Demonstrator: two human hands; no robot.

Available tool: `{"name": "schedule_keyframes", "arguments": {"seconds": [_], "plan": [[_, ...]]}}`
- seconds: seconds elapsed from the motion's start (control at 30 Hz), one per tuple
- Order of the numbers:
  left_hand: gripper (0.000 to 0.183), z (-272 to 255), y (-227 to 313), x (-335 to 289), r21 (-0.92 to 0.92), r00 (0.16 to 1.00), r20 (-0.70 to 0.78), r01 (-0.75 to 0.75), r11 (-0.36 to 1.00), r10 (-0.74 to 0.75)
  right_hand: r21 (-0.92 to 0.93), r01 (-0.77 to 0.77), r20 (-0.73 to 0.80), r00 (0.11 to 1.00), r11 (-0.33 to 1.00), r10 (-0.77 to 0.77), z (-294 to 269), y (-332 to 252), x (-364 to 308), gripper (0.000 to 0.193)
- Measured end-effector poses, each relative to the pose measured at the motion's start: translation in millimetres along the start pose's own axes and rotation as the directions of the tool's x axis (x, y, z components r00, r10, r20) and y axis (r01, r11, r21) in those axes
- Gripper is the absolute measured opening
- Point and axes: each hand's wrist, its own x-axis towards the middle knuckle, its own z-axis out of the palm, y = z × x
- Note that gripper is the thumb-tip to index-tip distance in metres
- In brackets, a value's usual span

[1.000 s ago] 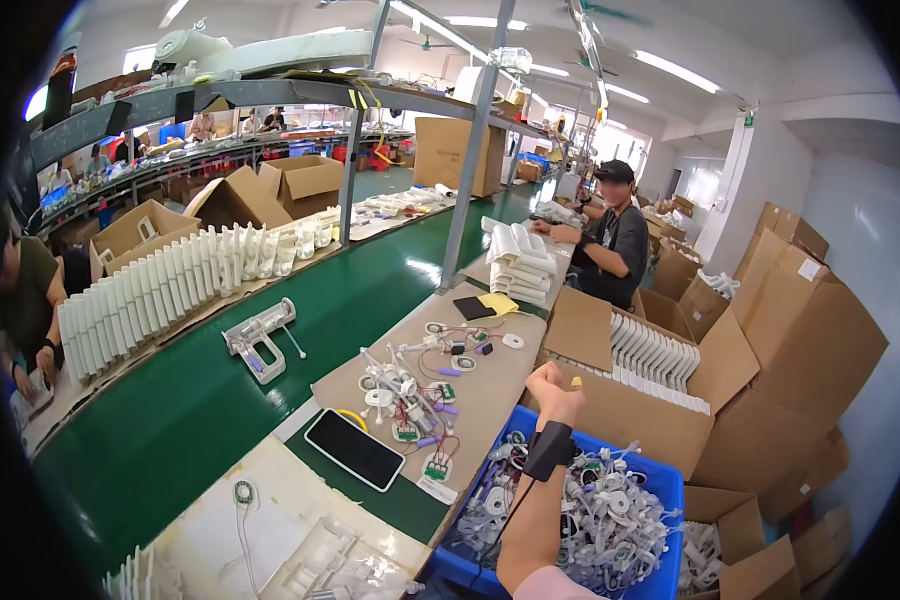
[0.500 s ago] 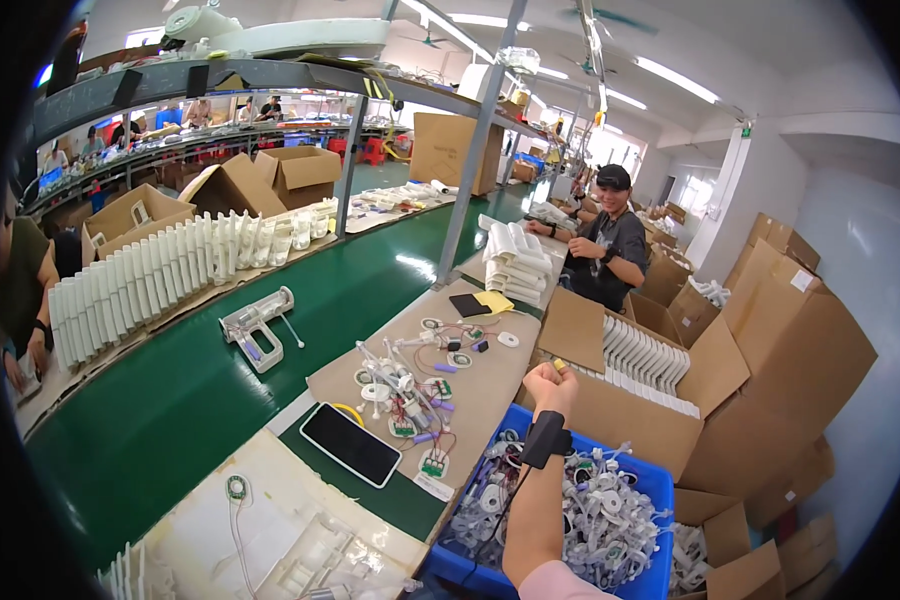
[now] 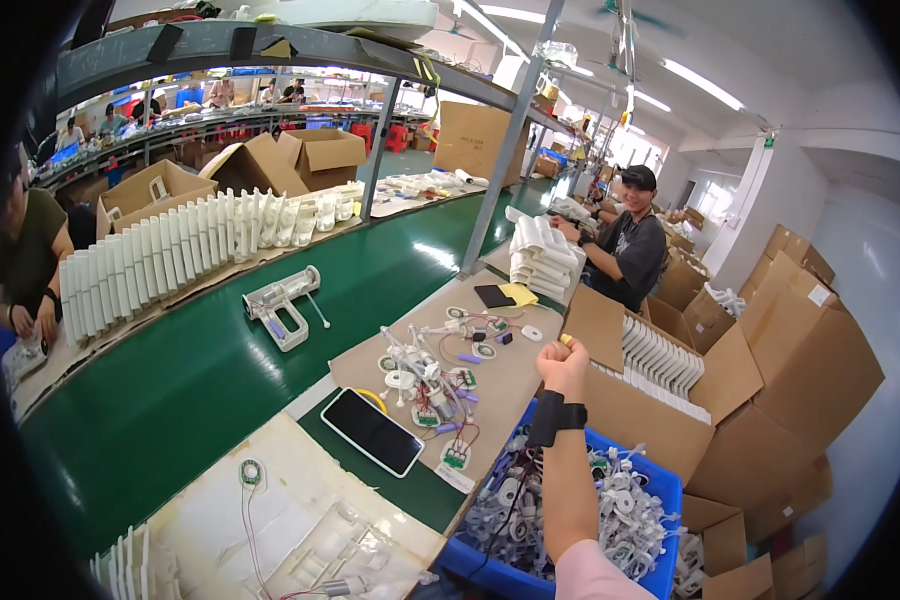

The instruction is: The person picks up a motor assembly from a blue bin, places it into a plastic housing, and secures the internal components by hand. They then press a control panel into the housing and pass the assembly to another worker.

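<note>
"Where to look for the right hand (image 3: pixel 561 368)?"
"Raised, near the table (image 3: pixel 505 395) and the open box (image 3: pixel 650 425)."
"Spread?"
"No, curled, fingers pressed together, with a yellow bit (image 3: pixel 567 340) at the tips. Impossible to tell whether pinched or worn."
"And under the forearm (image 3: pixel 570 485)?"
"A blue bin (image 3: pixel 465 560) of white parts (image 3: pixel 625 510)."

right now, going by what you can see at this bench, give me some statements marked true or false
1. A yellow piece shows at the curled right hand. True.
2. The phone looks lit. False: it looks dark.
3. A pale plastic part lies on the green conveyor. True.
4. The blue bin is empty. False: it is full of white and clear parts.
5. A black band is on the wrist. True.
6. Both of the person's hands are in view. False: only the right hand is.
</note>
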Motion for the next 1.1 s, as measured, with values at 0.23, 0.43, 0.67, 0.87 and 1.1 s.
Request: {"name": "schedule_keyframes", "arguments": {"seconds": [0.23, 0.43, 0.67, 0.87, 1.1], "plan": [[0.025, 12, 31, 10, -0.216, 0.949, -0.016, 0.305, 0.927, -0.316, -0.047, -0.016, 0.039, 0.999, 0.999, 0.018, 2, 19, 2, 0.038], [0.030, 9, 63, 59, -0.688, 0.546, 0.396, 0.709, 0.156, -0.738, -0.101, 0.003, 0.095, 0.995, 0.995, 0.007, 17, 14, -6, 0.036], [0.037, 16, 61, 49, -0.782, 0.659, 0.329, 0.592, 0.196, -0.676, -0.123, -0.032, 0.191, 0.980, 0.992, 0.055, 36, 27, -36, 0.038], [0.037, 17, 59, 48, -0.710, 0.581, 0.345, 0.675, 0.200, -0.737, -0.160, -0.042, 0.256, 0.963, 0.986, 0.083, 37, 36, -45, 0.038], [0.036, 20, 58, 48, -0.721, 0.549, 0.337, 0.673, 0.166, -0.765, -0.573, 0.702, 0.737, 0.667, 0.423, -0.108, 14, 71, -40, 0.025]]}}
